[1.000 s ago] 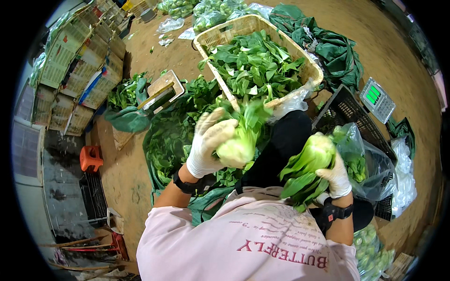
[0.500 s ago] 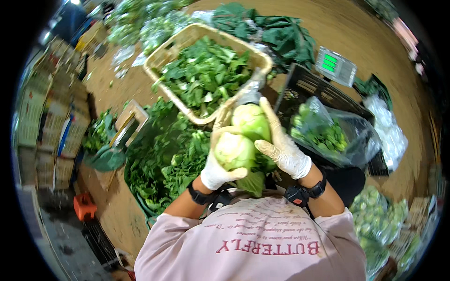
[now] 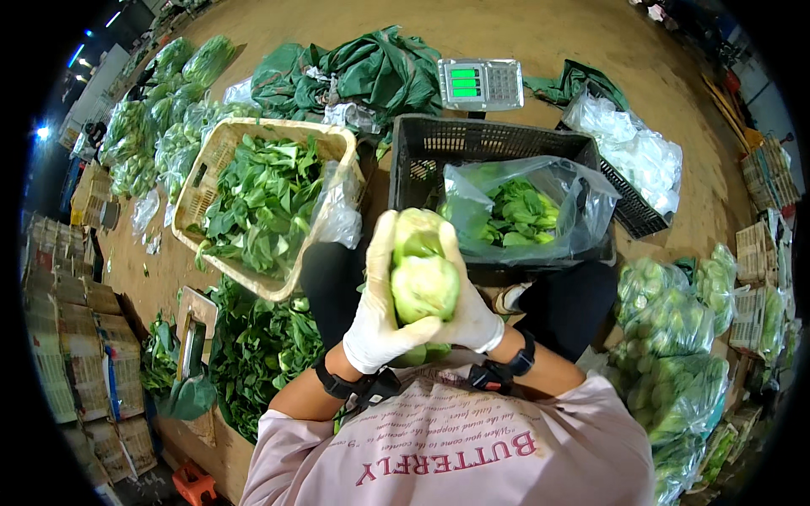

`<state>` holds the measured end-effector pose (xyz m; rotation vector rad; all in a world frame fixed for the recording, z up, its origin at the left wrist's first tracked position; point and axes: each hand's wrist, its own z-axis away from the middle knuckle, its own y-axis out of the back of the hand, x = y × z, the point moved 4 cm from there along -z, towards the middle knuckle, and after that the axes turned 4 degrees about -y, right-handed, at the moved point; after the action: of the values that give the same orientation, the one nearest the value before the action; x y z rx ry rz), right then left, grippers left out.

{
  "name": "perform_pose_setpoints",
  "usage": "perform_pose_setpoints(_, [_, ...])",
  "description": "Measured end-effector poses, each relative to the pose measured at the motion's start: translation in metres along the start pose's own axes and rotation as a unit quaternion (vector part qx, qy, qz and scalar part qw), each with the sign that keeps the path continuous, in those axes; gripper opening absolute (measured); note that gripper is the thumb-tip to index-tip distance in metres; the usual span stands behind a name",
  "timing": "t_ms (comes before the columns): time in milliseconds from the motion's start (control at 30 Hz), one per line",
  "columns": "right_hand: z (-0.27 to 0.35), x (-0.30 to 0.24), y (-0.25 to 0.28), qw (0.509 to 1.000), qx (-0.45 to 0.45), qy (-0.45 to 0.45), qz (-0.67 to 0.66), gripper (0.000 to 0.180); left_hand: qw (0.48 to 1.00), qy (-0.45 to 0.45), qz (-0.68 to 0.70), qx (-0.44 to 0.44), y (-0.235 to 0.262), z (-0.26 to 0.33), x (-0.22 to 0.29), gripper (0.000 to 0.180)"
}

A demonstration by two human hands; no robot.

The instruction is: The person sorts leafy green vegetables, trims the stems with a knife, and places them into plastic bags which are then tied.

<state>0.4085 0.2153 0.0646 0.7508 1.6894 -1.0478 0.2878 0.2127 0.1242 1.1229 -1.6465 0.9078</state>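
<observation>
In front of my chest, both gloved hands hold a small bunch of bok choy (image 3: 424, 289), its pale, rounded bases pointing up. My left hand (image 3: 375, 316) wraps the left side, thumb laid across the front below the nearest base. Pressed against the other side is my right hand (image 3: 472, 316), partly covered by the bunch. The leaves below are mostly hidden. Ahead and to the right, an open clear plastic bag (image 3: 582, 202) with green bok choy inside lies in a black crate (image 3: 498, 131).
A cream crate (image 3: 342, 143) of leafy greens stands ahead left, loose greens (image 3: 261, 337) near it. Beyond the black crate sits a scale (image 3: 481, 84) with a lit green display. Bagged vegetables (image 3: 671, 337) pile up at right; white plastic bags (image 3: 633, 152) lie far right.
The view has swung right, bringing the black crate ahead of me. My right hand's fingers have gone from stretched out to closed against the bok choy, and my hands are closer together.
</observation>
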Motion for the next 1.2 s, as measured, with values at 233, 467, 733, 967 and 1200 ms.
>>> perform_pose_setpoints(233, [0.013, -0.003, 0.073, 0.995, 0.030, 0.040, 0.085, 0.127, 0.985, -0.062, -0.118, -0.113, -0.047, -0.049, -0.027, 0.108])
perform_pose_setpoints(467, [0.050, -0.022, 0.175, 0.952, 0.259, 0.012, -0.165, 0.095, 0.979, -0.008, 0.078, 0.188, -0.032, -0.102, -0.047, 0.078])
perform_pose_setpoints(733, [0.063, -0.038, 0.313, 0.964, 0.216, -0.079, 0.133, 0.086, 0.864, 0.214, -0.456, -0.021, -0.036, -0.114, -0.181, 0.057])
perform_pose_setpoints(967, [-0.084, -0.045, 0.238, 0.867, -0.247, -0.098, 0.422, 0.094, 0.908, 0.285, 0.307, 0.022, 0.016, -0.168, -0.179, 0.059])
perform_pose_setpoints(1200, [-0.165, 0.036, 0.219, 0.664, -0.357, -0.313, 0.578, 0.091, 0.932, 0.259, 0.248, -0.058, 0.001, -0.150, -0.159, 0.069])
